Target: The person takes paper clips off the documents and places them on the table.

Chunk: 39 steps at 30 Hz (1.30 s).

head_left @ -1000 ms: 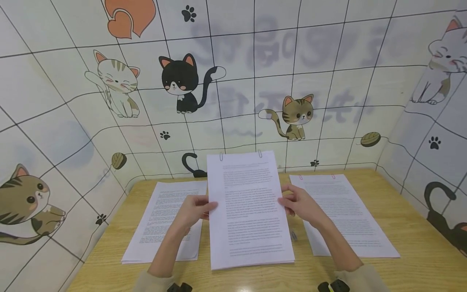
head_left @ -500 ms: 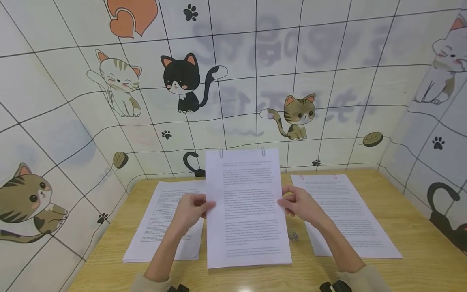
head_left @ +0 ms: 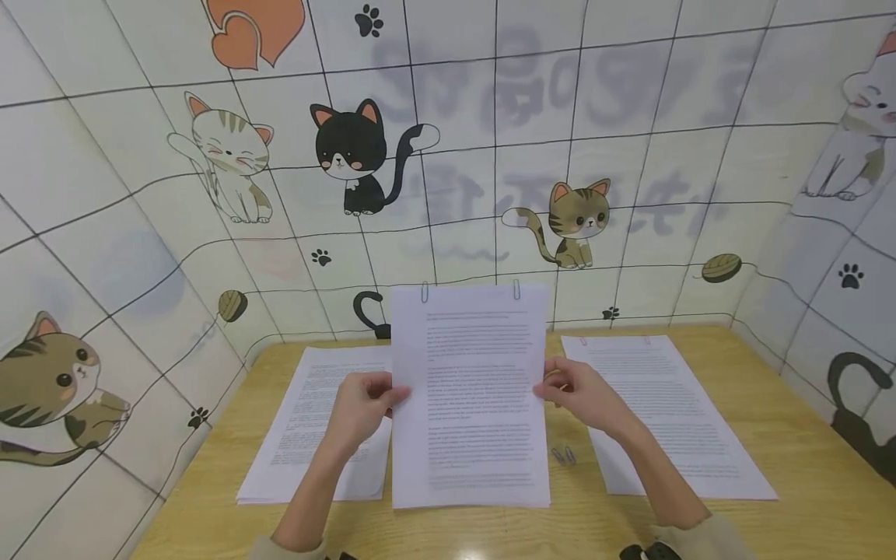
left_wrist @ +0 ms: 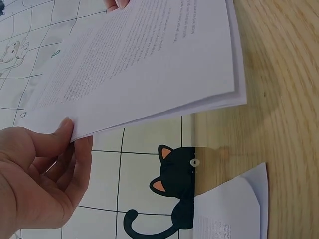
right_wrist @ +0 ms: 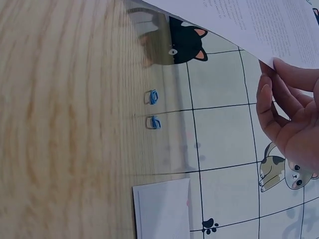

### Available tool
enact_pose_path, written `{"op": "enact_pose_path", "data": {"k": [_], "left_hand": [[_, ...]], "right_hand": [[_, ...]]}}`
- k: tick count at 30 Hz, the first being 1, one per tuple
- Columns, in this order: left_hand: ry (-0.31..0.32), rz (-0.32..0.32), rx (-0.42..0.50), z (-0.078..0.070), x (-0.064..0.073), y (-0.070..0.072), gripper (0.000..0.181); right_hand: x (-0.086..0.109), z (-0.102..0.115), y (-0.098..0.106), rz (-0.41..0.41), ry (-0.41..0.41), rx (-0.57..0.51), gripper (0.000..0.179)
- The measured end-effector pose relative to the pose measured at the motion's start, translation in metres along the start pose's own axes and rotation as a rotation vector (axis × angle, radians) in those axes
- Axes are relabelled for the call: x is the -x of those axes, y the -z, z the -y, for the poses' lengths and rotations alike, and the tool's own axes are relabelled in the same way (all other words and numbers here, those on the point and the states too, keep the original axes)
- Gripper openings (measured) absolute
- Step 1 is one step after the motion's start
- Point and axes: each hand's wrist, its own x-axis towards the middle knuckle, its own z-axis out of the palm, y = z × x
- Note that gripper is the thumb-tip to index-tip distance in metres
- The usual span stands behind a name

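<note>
Between the two hands, closest to the wearer's side of the surface [head_left: 791, 451], I have the held paper stack [head_left: 469, 420] centred and facing the head camera. Left hand [head_left: 360, 408]: grip almost closed, thumb on the printed face, pinching the left long edge. Right hand [head_left: 584, 397]: matching pinch on the right long edge, thumb also in front. I read the governing relation for any shift of the stack as follows: its long axis runs up and away from the wearer, across the line joining the grips, and neither hand is nearer, since both touch it around mid-length. Relative to each grip, the stack lies inward: to the right of the left hand, to the left of the right hand. I judge its lower edge raised from the surface (the left wrist view also shows sheets slightly parted at a corner).

Just right of the stack, two loose paper clips [head_left: 570, 456] lie side by side. Farther out, I locate the left paper stack [head_left: 297, 435] and the right paper stack [head_left: 689, 420], both lying flat. Two silver paper clips [head_left: 516, 290] sit on the held stack's top edge, well apart from both grips. Behind everything stands the cat-patterned wall [head_left: 462, 179].
</note>
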Motion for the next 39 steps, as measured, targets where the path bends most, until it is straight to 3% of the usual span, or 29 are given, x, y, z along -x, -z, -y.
{"op": "enact_pose_path", "data": {"k": [9,20,27,32,39], "left_hand": [[-0.04,0.011,-0.006,-0.009,0.004,0.003,0.006],[-0.057,0.019,-0.095,-0.011,0.008,0.002,0.002],[-0.124,0.037,-0.156,-0.008,0.009,-0.001,0.004],[-0.138,0.046,-0.178,-0.007,0.009,-0.001,0.006],[-0.156,0.062,-0.186,-0.008,0.009,-0.001,0.006]], "right_hand": [[0.001,0.009,0.006,-0.026,0.077,-0.065,0.029],[0.011,0.036,0.015,-0.298,0.161,-0.129,0.029],[0.017,0.044,0.014,-0.44,0.209,-0.099,0.022],[0.018,0.047,0.013,-0.472,0.249,-0.139,0.016],[0.016,0.049,0.014,-0.5,0.272,-0.093,0.011]]}}
